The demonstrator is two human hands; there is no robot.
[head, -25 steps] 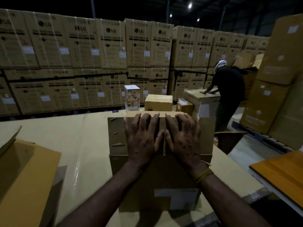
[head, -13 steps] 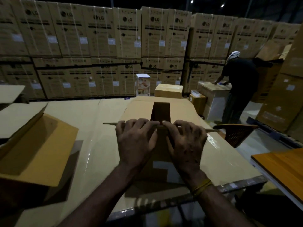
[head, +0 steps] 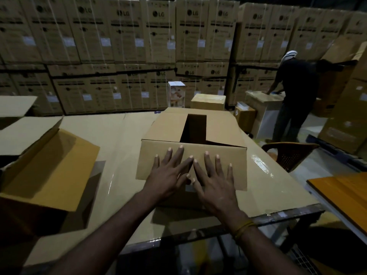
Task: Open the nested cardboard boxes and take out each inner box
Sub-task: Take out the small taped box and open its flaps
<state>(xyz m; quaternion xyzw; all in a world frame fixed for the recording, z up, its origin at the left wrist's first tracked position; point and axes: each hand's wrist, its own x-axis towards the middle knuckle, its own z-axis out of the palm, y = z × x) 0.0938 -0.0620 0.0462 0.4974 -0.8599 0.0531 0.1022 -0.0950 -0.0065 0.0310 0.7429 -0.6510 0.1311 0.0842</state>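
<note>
Matt cardboard box [head: 218,133] (glossy tabletop [head: 278,175])

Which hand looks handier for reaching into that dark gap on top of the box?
Probably the right hand: it lies nearer in line with the gap in the box. The left hand sits slightly left. Both are open and flat, so it's close.

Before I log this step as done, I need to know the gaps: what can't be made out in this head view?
- Inside the box: only a dark slot between its top flaps shows, so whether an inner box is there cannot be told.
- White label on its near side: covered by the left hand and right hand.
- Open box at left: cut off by the frame edge, interior in shadow.
- Stacked cartons: small label text unreadable.
</note>
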